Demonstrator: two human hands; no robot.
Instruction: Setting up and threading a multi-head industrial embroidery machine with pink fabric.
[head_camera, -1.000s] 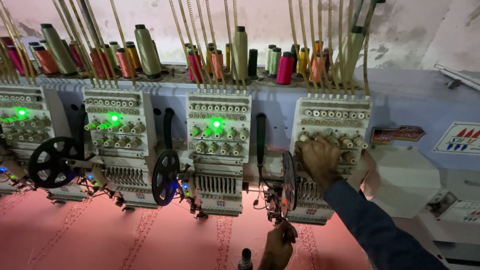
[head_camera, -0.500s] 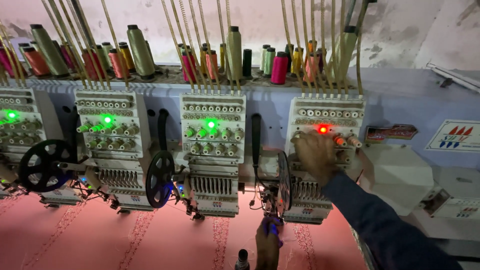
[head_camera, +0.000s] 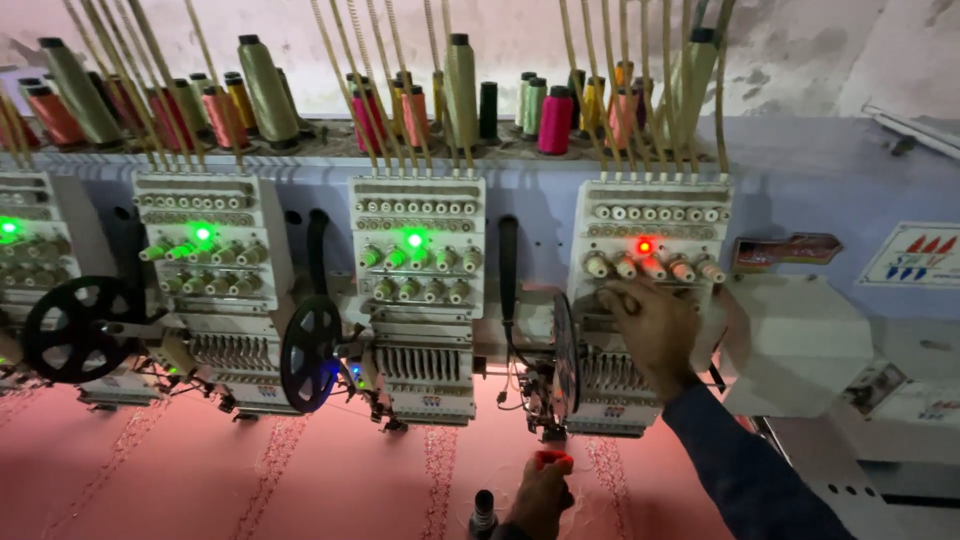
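Under a row of thread cones (head_camera: 455, 80) stand several embroidery heads. My right hand (head_camera: 650, 325), in a dark blue sleeve, lies on the front of the rightmost head (head_camera: 650, 220), its fingertips curled on a cream tension knob (head_camera: 612, 298) in the lower row. A red lamp (head_camera: 644, 246) glows on that head. My left hand (head_camera: 540, 490) reaches up from the bottom edge to just below that head's needle area (head_camera: 548, 425). Its fingertips are bunched and glow red; whether they pinch anything is too small to see.
Pink fabric (head_camera: 330, 480) with stitched vertical bands lies under the heads. Green lamps (head_camera: 413, 240) shine on the other heads. Black spoked wheels (head_camera: 310, 352) hang between heads. A small dark cylinder (head_camera: 483, 514) stands beside my left hand. A grey machine housing (head_camera: 800, 345) is at right.
The rightmost head's lamp was dark a second ago and now glows red. My right hand has slid slightly down the knobs. My left hand stays under the needles.
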